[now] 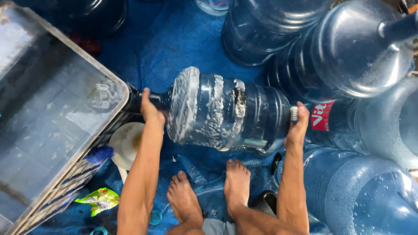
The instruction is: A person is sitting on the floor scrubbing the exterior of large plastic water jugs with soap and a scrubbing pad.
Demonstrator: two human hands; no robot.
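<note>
A large blue water jug (226,112) lies on its side in front of me, streaked with white soap foam. My left hand (150,109) grips its dark neck at the left end. Pressed against the jug's base at the right end, my right hand (298,126) holds a small white brush or sponge (294,113). My two bare feet stand on the blue tarp just below the jug.
A big metal tub of water (56,109) fills the left side. Several more blue water jugs (348,52) crowd the top and right. A white bowl (125,143), a blue scrubber and a green packet (101,199) lie beside the tub.
</note>
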